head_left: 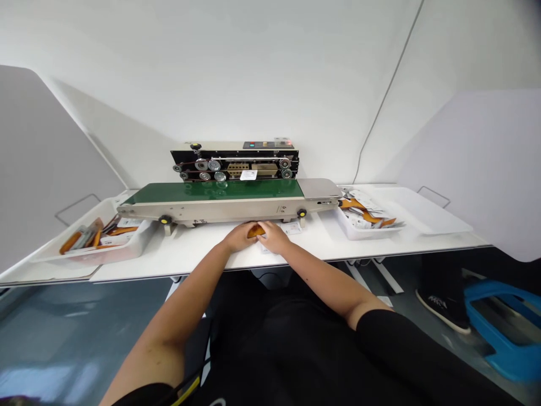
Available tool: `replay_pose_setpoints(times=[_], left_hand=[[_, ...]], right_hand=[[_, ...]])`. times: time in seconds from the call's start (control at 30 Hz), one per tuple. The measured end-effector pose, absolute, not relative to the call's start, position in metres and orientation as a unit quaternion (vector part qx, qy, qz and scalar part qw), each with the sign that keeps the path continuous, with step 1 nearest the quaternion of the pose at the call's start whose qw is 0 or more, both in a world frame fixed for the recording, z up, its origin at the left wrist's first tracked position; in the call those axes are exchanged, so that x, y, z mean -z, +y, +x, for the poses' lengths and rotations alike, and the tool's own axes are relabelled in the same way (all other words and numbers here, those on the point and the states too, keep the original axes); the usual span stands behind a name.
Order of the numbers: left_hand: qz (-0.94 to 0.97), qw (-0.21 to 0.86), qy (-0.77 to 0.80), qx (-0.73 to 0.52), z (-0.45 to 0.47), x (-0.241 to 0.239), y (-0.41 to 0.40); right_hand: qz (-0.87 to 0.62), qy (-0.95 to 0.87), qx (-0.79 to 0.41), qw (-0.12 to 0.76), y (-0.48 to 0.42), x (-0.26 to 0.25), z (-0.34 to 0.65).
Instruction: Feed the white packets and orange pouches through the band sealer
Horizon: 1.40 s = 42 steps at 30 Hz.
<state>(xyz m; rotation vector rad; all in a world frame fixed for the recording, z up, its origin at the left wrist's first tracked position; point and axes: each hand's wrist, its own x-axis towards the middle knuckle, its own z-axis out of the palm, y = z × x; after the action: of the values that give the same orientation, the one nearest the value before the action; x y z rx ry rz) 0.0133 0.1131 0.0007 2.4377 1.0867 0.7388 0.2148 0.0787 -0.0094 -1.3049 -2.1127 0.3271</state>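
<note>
An orange-brown packet (256, 230) sits between my two hands at the table's front, below the band sealer (211, 208). My left hand (239, 237) is closed on its left side, and my right hand (274, 237) is closed on its right side. Fingers cover most of the packet. A white printed packet (292, 228) lies on the table just right of my right hand. Above the green conveyor belt (190, 192), a small white packet (249, 175) stands at the sealer's rollers.
A white bin (127, 248) on the left holds several orange and white packets. Another bin (359, 232) on the right holds similar packets, with a white tray (426, 217) beside it. A blue stool (502, 332) and a person's shoe (443, 310) are at the lower right.
</note>
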Motion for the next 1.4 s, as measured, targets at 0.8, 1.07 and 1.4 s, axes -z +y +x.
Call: replay_pose_setpoints(times=[0.8,1.07,1.4], left_hand=[[0.693,0.498,0.328,-0.404,0.005,-0.009,0.103],[0.699,0.488,0.336,-0.401,0.004,-0.013,0.099],[0.706,0.498,0.334,-0.376,0.005,-0.011,0.100]], right_hand=[[-0.448,-0.702,-0.255,0.492,0.081,0.010,0.221],[-0.432,-0.667,-0.313,0.521,0.082,0.012,0.223],[-0.422,-0.666,-0.319,0.525,0.085,0.017,0.223]])
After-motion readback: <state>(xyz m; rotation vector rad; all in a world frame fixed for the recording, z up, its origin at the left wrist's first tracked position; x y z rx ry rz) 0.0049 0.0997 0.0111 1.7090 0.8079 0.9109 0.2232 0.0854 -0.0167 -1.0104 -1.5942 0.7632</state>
